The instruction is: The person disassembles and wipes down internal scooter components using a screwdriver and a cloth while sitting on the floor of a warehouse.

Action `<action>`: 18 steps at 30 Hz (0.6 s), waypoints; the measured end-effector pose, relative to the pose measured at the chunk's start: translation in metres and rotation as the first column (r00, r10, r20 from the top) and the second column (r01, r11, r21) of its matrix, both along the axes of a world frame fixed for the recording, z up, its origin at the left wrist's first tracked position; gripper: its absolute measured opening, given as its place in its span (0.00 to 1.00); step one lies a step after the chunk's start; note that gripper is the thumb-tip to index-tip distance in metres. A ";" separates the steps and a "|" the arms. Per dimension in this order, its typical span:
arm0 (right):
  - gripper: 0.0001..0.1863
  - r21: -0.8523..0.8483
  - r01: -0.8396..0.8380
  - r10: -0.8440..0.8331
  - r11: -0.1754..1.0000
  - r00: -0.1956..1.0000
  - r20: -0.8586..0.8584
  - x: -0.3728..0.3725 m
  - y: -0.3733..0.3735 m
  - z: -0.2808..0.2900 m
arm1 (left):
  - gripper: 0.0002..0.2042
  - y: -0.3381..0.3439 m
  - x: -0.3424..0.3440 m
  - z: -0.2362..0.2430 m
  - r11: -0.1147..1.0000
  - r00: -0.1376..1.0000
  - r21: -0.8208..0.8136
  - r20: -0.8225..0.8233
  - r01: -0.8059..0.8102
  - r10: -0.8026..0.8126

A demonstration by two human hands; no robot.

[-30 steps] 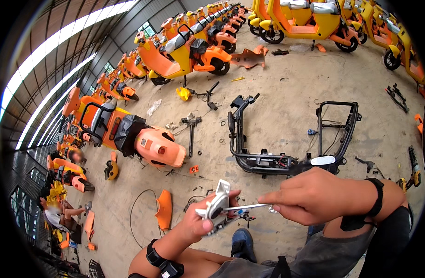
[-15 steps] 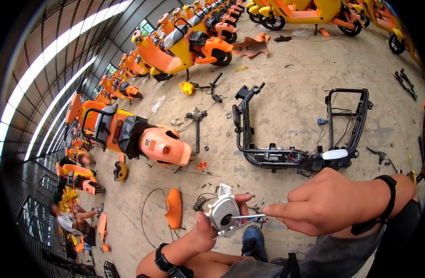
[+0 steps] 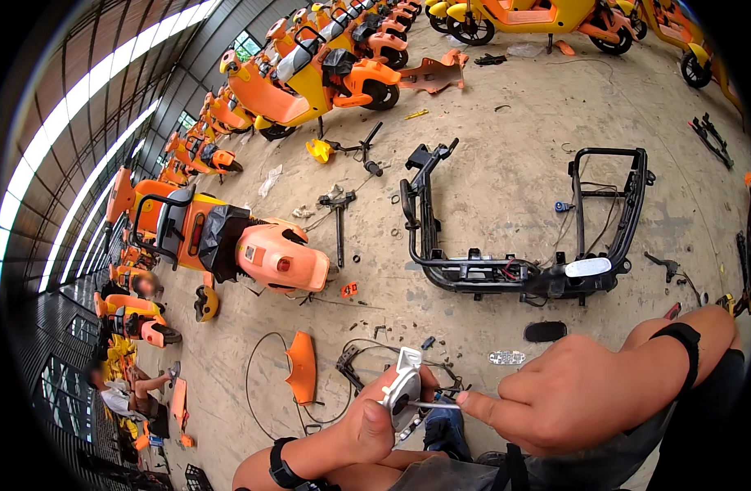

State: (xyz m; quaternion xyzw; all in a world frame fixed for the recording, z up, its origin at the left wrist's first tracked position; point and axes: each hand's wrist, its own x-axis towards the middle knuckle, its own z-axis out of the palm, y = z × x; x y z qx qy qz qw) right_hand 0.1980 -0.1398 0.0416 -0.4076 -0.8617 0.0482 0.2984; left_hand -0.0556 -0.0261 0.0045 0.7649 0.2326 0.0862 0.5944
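My left hand (image 3: 366,423) is closed around a white rounded plastic housing (image 3: 406,385), thumb on its near side and fingers behind. The housing has a raised tab on top and a dark round spot in its face. My right hand (image 3: 559,398) grips a screwdriver (image 3: 435,405) with the index finger stretched along it. Only its thin metal shaft shows; the handle is hidden in my palm. The shaft points left, its end at the dark spot. Whether it is seated in anything there, I cannot tell.
A black scooter frame (image 3: 523,286) lies ahead on the concrete floor. Left of it stands an orange scooter (image 3: 281,260). An orange panel (image 3: 302,368), cables and small parts lie near my hands. A black oval pad (image 3: 545,331) lies beyond my right hand. Another person (image 3: 122,393) sits far left.
The housing has turned more edge-on and my right hand has come lower. The black oval pad and a small silvery plate on the floor now show beyond that hand.
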 end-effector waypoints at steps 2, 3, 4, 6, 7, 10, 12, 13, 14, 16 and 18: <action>0.23 0.051 -0.031 0.027 0.998 0.997 0.074 0.001 -0.003 0.003 | 0.48 -0.001 -0.001 0.001 1.000 1.000 0.016 0.005 0.008 -0.009; 0.24 0.079 -0.043 0.033 0.996 0.992 0.119 0.001 -0.005 0.007 | 0.48 -0.003 0.002 0.006 0.999 1.000 0.035 0.005 0.019 -0.019; 0.25 0.103 -0.034 0.019 0.994 0.989 0.146 0.000 -0.009 0.008 | 0.48 -0.005 0.004 0.009 0.998 1.000 0.054 0.005 0.029 -0.029; 0.27 0.147 -0.030 0.002 0.989 0.983 0.182 -0.005 -0.014 0.008 | 0.48 -0.007 0.006 0.009 0.996 1.000 0.088 -0.018 0.014 -0.013; 0.23 -0.038 -0.035 0.044 0.999 0.966 0.256 -0.005 -0.017 0.013 | 0.48 -0.009 0.007 0.010 0.994 1.000 0.105 -0.029 0.008 -0.005; 0.20 -0.202 -0.024 0.091 0.979 0.940 0.328 -0.009 -0.021 0.023 | 0.48 -0.011 0.011 0.012 0.987 0.998 0.151 -0.040 0.049 -0.043; 0.28 0.216 -0.022 -0.029 0.976 0.973 0.229 -0.009 -0.017 0.001 | 0.48 -0.009 0.008 0.008 0.996 0.998 0.084 -0.046 0.037 -0.033; 0.27 0.190 -0.005 -0.034 0.982 0.979 0.202 -0.008 -0.017 -0.003 | 0.47 -0.006 0.006 0.005 0.998 0.998 0.051 -0.047 0.032 -0.030; 0.27 0.165 -0.003 -0.026 0.986 0.985 0.170 -0.008 -0.012 -0.004 | 0.47 -0.004 0.003 0.005 0.999 0.999 0.038 -0.038 0.007 -0.005; 0.25 0.080 0.011 -0.018 0.997 0.996 0.091 -0.008 -0.008 -0.004 | 0.47 -0.006 0.004 0.008 0.996 0.999 0.084 -0.038 -0.014 0.017; 0.23 -0.039 0.048 -0.048 0.998 0.999 0.001 -0.009 -0.012 0.000 | 0.49 -0.007 0.006 0.009 0.995 0.998 0.086 -0.047 -0.046 0.050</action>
